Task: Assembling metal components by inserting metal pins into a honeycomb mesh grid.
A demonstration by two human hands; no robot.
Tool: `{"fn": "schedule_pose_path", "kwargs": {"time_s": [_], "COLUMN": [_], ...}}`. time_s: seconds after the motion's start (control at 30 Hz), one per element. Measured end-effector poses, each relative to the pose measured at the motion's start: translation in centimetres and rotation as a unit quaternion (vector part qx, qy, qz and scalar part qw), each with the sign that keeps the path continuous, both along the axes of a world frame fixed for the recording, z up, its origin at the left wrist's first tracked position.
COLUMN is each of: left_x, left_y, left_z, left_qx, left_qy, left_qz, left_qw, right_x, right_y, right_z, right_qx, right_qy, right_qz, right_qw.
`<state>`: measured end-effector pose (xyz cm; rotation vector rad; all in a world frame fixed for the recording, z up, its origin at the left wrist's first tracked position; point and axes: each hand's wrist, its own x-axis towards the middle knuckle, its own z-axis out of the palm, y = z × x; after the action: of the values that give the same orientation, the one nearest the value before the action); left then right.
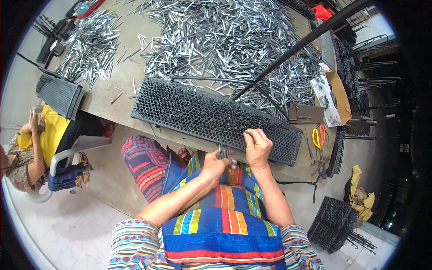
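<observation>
A long black rack full of small round holes lies slantwise across the near side of the table. Dark slim pieces stand in many holes at its left and middle; the near edge and right end show bare holes. Below its near edge, my left hand is closed around a bundle of slim metal pieces that point up toward the rack. My right hand is over the rack's right part, thumb and fingers pinched together. What sits between those fingertips is too small to make out.
Loose slim metal pieces form a large heap behind the rack and a smaller heap at left. Orange-handled scissors and an open box lie at right. A black rod crosses overhead. Another person sits at left beside another rack.
</observation>
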<state>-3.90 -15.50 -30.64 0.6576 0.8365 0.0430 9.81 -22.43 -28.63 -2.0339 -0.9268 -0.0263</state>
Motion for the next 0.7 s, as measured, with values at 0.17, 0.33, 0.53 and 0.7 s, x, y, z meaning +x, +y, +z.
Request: {"fn": "schedule_pose_path", "kwargs": {"time_s": [0.17, 0.33, 0.53, 0.7], "left_x": [0.3, 0.1, 0.3, 0.4], "left_y": [0.5, 0.7, 0.5, 0.4], "left_z": [1.1, 1.2, 1.0, 0.6], "left_qx": [-0.018, -0.047, -0.078, -0.074], "left_qy": [0.014, 0.029, 0.027, 0.027], "left_qz": [0.017, 0.034, 0.036, 0.029], "left_qw": [1.0, 0.998, 0.996, 0.996], "right_x": [-0.7, -0.2, 0.1, 0.3], "right_y": [1.2, 0.8, 1.1, 1.7], "right_z": [0.1, -0.4, -0.2, 0.2], "right_qx": [-0.046, -0.025, -0.021, -0.094], "right_qy": [-0.015, -0.006, 0.029, -0.024], "right_qz": [0.007, 0.019, 0.028, 0.063], "right_qw": [0.999, 0.999, 0.999, 0.993]}}
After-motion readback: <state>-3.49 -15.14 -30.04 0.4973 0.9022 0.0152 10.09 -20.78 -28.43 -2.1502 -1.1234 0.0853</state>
